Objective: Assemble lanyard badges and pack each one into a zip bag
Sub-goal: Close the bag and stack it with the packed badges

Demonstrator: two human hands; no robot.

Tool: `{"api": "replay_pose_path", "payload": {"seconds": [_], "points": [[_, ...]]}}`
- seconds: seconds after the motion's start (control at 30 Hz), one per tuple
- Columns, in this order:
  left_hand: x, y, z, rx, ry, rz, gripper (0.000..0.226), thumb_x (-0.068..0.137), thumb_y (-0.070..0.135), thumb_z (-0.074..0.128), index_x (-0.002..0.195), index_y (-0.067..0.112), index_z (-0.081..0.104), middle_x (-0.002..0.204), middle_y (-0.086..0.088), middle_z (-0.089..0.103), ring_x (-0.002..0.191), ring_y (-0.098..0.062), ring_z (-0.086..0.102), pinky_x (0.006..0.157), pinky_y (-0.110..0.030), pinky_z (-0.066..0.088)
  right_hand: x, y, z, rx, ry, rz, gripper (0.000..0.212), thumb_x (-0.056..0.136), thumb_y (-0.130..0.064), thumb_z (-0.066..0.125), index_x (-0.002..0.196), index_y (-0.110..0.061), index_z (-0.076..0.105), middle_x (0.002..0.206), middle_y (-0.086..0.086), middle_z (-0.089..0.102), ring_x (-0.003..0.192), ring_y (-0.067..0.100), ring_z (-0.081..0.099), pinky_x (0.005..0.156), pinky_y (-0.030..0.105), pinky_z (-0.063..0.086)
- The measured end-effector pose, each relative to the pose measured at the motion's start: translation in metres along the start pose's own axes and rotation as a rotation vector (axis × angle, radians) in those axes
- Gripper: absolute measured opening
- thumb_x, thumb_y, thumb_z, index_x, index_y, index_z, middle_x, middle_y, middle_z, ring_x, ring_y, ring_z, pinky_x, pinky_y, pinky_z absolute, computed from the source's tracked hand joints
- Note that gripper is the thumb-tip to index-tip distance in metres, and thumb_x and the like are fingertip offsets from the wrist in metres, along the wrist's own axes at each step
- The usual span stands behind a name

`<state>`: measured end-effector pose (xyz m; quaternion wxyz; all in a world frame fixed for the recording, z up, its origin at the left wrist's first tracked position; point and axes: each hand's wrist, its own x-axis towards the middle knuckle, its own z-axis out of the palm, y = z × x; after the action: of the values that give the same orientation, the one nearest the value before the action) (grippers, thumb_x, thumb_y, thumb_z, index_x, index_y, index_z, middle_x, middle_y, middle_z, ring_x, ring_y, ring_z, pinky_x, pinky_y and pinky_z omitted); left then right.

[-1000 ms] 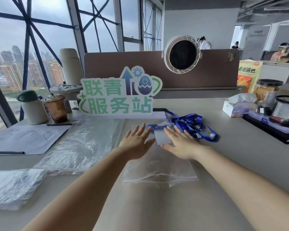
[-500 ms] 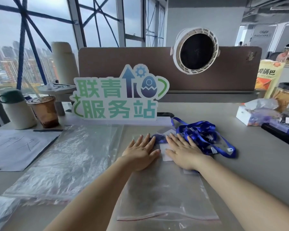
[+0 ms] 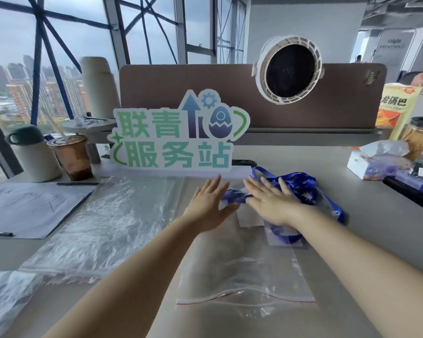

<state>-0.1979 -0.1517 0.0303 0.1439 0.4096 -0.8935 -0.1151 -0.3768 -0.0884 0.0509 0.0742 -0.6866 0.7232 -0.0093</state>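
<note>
left hand [image 3: 208, 207] and right hand [image 3: 272, 206] lie flat, gripping nothing, on the flimsy, slippery zip bag [image 3: 242, 272]; the limp lanyard [image 3: 300, 185] probably wants pinching by its strap.

- Soft overcast daylight from the windows [image 3: 59, 57] at left; shadows on the desk [image 3: 291, 154] faint.
- Pale sheen on the plastic bags [image 3: 108, 228].
- Window frames bow at the edges; fingers of the right hand [image 3: 274, 208] slightly motion-blurred.

Single head-worn wide-angle view, forward and down, close over desk [image 3: 376, 230]
</note>
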Motion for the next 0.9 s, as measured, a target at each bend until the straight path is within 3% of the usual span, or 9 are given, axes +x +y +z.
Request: {"api": "replay_pose_path", "payload": {"seconds": [0.13, 0.3, 0.47, 0.6, 0.73, 0.83, 0.9], "points": [[-0.034, 0.012, -0.022, -0.121, 0.11, 0.094, 0.054, 0.097, 0.041, 0.042, 0.147, 0.025, 0.029, 0.157, 0.006, 0.015, 0.146, -0.014, 0.009, 0.118, -0.037, 0.009, -0.037, -0.004, -0.003, 0.072, 0.028, -0.068, 0.051, 0.1, -0.043, 0.009, 0.148, -0.037, -0.004, 0.153, -0.023, -0.011, 0.141, 0.002, -0.017, 0.115, 0.04, -0.018], [-0.091, 0.012, 0.003, 0.006, -0.198, 0.112, 0.054, 0.101, 0.039, 0.029, 0.15, 0.023, 0.014, 0.159, 0.005, 0.001, 0.146, -0.015, -0.003, 0.117, -0.032, 0.0, -0.093, -0.019, 0.045, 0.152, -0.038, -0.082, 0.054, 0.1, -0.045, 0.015, 0.149, -0.033, -0.004, 0.155, -0.021, -0.009, 0.141, 0.001, -0.017, 0.114, 0.038, -0.02], [-0.102, 0.014, 0.018, 0.217, -0.23, 0.11, 0.057, 0.1, 0.048, 0.018, 0.151, 0.027, 0.006, 0.159, 0.01, 0.0, 0.146, -0.01, -0.005, 0.119, -0.033, -0.002, -0.107, -0.021, 0.057, -0.026, -0.019, -0.064, 0.057, 0.099, -0.049, 0.013, 0.149, -0.033, -0.006, 0.156, -0.018, -0.012, 0.142, 0.004, -0.017, 0.114, 0.042, -0.018], [-0.105, 0.014, 0.016, 0.083, -0.114, 0.082, 0.055, 0.098, 0.049, 0.029, 0.149, 0.029, 0.021, 0.158, 0.01, 0.015, 0.145, -0.012, 0.015, 0.118, -0.031, 0.013, -0.109, -0.022, 0.055, -0.016, -0.001, -0.051, 0.059, 0.098, -0.05, 0.014, 0.149, -0.031, -0.008, 0.156, -0.016, -0.013, 0.143, 0.005, -0.015, 0.115, 0.042, -0.017], [-0.117, 0.018, 0.001, -0.17, 0.13, -0.003, 0.045, 0.095, 0.047, 0.044, 0.134, 0.027, 0.05, 0.145, 0.011, 0.043, 0.128, -0.014, 0.046, 0.101, -0.029, 0.039, -0.12, -0.023, 0.047, 0.254, 0.153, -0.052, 0.053, 0.1, -0.042, 0.028, 0.15, -0.026, 0.016, 0.158, -0.013, 0.009, 0.145, 0.006, -0.001, 0.118, 0.038, -0.009], [-0.143, 0.028, -0.007, -0.222, 0.145, 0.026, 0.037, 0.094, 0.047, 0.046, 0.125, 0.031, 0.058, 0.137, 0.016, 0.05, 0.125, -0.007, 0.048, 0.101, -0.025, 0.039, -0.146, -0.028, 0.046, 0.465, 0.184, -0.134, 0.046, 0.1, -0.03, 0.038, 0.146, -0.025, 0.03, 0.155, -0.011, 0.021, 0.144, 0.005, 0.009, 0.116, 0.023, 0.001], [-0.168, 0.037, -0.004, -0.156, 0.077, 0.11, 0.039, 0.096, 0.044, 0.044, 0.132, 0.033, 0.052, 0.144, 0.018, 0.042, 0.131, -0.003, 0.04, 0.106, -0.02, 0.031, -0.165, -0.033, 0.052, 0.429, 0.171, -0.204, 0.046, 0.101, -0.026, 0.038, 0.146, -0.024, 0.028, 0.154, -0.012, 0.02, 0.144, 0.003, 0.009, 0.111, 0.013, 0.0]]}}
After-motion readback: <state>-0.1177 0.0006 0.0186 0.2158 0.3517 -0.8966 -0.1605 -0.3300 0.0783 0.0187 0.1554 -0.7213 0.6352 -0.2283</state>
